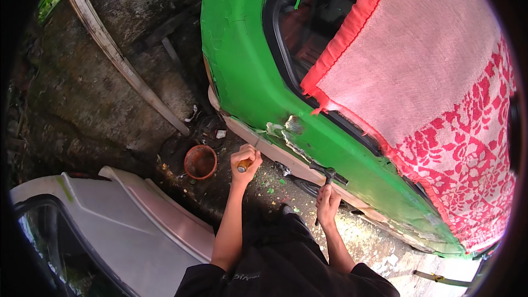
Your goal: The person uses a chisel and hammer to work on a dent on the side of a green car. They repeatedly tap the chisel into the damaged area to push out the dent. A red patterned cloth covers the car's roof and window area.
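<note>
My left hand [245, 158] grips a short yellow-handled tool [242, 168] with a thin metal blade angled toward the lower edge of the green vehicle body [236, 77]. My right hand [328, 202] is closed on the handle of a hammer [331, 174], its dark head over the lower green panel. Between and above my hands, the green paint is cracked and peeled back around a dark damaged patch [292, 127]. A pale beige strip [280, 153] runs along the panel's bottom edge.
A pink floral towel [429, 77] drapes over the vehicle's window [308, 16]. A pale car body part [121, 214] lies at lower left. A terracotta pot [200, 161], a long curved metal strip [121, 66] and scattered paint flakes [270, 191] are on the ground.
</note>
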Tool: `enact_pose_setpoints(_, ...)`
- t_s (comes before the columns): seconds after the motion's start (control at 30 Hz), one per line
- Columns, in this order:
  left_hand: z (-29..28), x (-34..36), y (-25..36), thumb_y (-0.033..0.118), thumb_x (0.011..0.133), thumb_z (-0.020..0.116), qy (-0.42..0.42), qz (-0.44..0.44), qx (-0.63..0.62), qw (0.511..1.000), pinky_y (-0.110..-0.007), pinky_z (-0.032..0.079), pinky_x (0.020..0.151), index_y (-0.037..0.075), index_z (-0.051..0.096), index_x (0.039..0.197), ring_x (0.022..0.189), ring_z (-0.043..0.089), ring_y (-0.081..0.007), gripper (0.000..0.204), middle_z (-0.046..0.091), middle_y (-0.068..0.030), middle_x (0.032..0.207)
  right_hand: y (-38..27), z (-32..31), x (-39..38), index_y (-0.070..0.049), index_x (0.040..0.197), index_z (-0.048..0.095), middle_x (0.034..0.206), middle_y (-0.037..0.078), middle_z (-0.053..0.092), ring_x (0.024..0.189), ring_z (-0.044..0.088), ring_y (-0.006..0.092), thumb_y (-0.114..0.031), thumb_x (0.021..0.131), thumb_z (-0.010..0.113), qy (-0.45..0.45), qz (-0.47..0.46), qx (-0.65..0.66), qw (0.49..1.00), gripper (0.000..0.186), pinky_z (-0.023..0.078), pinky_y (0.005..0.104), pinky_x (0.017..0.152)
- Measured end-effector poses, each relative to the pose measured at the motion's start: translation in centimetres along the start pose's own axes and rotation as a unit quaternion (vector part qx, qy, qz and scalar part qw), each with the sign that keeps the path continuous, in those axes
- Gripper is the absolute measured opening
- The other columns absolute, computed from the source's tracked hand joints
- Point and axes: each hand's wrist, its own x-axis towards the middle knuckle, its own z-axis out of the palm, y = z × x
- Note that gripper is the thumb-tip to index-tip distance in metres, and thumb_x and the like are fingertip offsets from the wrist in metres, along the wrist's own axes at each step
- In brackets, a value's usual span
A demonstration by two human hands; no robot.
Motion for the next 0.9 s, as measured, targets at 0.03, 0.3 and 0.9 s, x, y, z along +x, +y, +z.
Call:
enact_pose_setpoints(0.03,-2.0,-0.1,-0.6,-0.015,0.073,0.065,0.022,0.030,0.130,0.991,-0.035,0.042,0.068,0.002,0.036,0.065,0.059,0.045,-0.0227,0.035,0.040,-0.0061,0.060,0.1,0.0,0.1,0.000,0.070,0.051,0.056,-0.001,0.044,0.051,0.040,0.0076,-0.040,0.108,0.045,-0.002,0.003,0.003,1.000,0.055,0.032,0.0271,0.046)
enact_pose_setpoints(0.3,-5.8,1.2,2.3,-0.020,0.076,0.058,0.072,0.013,0.026,0.997,-0.031,0.037,0.059,0.002,0.032,0.064,0.059,0.042,-0.0172,0.036,0.039,-0.0036,0.060,0.4,1.8,0.2,-0.007,0.077,0.045,0.058,-0.006,0.034,0.047,0.029,0.0034,-0.045,0.108,0.041,-0.037,-0.016,0.016,0.999,0.050,0.022,0.0224,0.041)
enact_pose_setpoints(0.9,3.5,2.6,4.4,-0.012,0.064,0.066,-0.163,0.122,0.014,0.979,-0.035,0.042,0.069,0.003,0.038,0.059,0.057,0.047,-0.0233,0.032,0.042,-0.0049,0.057,-0.3,0.2,-0.8,-0.004,0.072,0.048,0.060,-0.004,0.039,0.050,0.034,0.0050,-0.043,0.107,0.048,-0.006,0.054,0.105,0.993,0.052,0.027,0.0240,0.043)
